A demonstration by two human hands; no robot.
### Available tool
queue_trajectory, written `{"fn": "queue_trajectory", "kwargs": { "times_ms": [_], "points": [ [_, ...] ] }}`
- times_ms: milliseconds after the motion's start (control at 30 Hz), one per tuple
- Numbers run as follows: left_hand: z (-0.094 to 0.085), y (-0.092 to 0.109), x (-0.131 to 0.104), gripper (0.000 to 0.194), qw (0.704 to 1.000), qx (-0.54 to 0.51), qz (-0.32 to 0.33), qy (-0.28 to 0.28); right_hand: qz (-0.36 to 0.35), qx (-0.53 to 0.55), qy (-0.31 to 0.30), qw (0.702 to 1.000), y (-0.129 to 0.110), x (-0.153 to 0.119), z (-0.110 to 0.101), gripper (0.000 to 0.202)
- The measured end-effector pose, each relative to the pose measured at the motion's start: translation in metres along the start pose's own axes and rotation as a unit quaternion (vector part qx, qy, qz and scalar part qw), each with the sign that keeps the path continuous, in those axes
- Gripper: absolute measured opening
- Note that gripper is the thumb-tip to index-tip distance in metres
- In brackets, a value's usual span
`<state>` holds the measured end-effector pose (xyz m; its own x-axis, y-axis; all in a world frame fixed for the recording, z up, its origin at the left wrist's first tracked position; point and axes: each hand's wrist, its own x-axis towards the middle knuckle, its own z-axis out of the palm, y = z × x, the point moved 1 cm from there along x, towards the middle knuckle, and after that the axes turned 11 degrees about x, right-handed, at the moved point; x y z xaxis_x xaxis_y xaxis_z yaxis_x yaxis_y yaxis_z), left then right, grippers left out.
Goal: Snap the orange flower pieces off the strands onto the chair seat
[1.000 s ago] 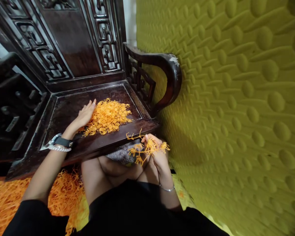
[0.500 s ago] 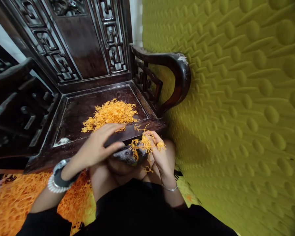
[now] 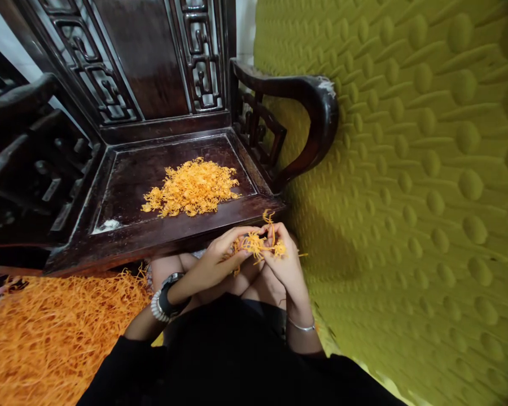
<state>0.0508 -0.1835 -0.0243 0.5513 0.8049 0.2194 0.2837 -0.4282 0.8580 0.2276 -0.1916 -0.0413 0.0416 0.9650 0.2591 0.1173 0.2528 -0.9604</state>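
Both hands meet in front of the chair seat's front edge, over my lap. My left hand [image 3: 220, 257], with a dark watch and a pale coiled band at the wrist, has its fingers closed on a cluster of orange stringy pieces [image 3: 253, 243]. Pinched round the right side of the same cluster is my right hand [image 3: 284, 260], which wears a thin bracelet. A few strands stick up above its fingers. On the dark wooden seat [image 3: 122, 192] lies a loose heap of similar orange pieces [image 3: 197, 186].
A large pile of orange strands [image 3: 68, 332] spreads at the lower left, below the seat. The chair's curved armrest [image 3: 322, 121] rises on the right beside a yellow-green padded surface [image 3: 406, 197]. A small white patch [image 3: 109, 225] marks the seat's left front.
My left hand has moved right, from beside the heap's front to the cluster, and has closed on it. The chair sits slightly higher in view.
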Motion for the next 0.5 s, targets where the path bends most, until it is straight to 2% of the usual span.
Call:
{"fn": "queue_trajectory", "kwargs": {
  "times_ms": [67, 167, 267, 333, 367, 433, 500],
  "points": [
    [0.005, -0.003, 0.0, 0.037, 0.996, -0.087, -0.029, -0.005, -0.002, -0.005, 0.012, 1.0, -0.001, -0.003, -0.005, 0.026],
    [0.012, -0.007, -0.003, 0.033, 0.977, -0.195, -0.09, 0.005, 0.004, 0.009, -0.011, 1.0, -0.003, -0.007, -0.008, 0.026],
    [0.016, -0.009, -0.008, 0.034, 0.932, -0.303, -0.199, -0.013, -0.01, 0.011, -0.032, 0.999, -0.003, -0.011, -0.011, 0.034],
    [0.017, -0.009, -0.012, 0.034, 0.906, -0.348, -0.239, -0.033, -0.042, -0.025, 0.007, 0.999, -0.001, -0.015, -0.013, 0.036],
    [0.017, -0.009, -0.014, 0.032, 0.904, -0.354, -0.236, -0.038, -0.066, -0.051, 0.04, 0.996, -0.001, -0.017, -0.013, 0.033],
    [0.017, -0.01, -0.017, 0.027, 0.924, -0.326, -0.194, -0.045, -0.12, -0.091, 0.088, 0.985, -0.002, -0.02, -0.013, 0.021],
    [0.017, -0.012, -0.021, 0.023, 0.944, -0.285, -0.155, -0.061, -0.155, -0.083, 0.048, 0.983, -0.005, -0.022, -0.012, 0.018]
  ]
}}
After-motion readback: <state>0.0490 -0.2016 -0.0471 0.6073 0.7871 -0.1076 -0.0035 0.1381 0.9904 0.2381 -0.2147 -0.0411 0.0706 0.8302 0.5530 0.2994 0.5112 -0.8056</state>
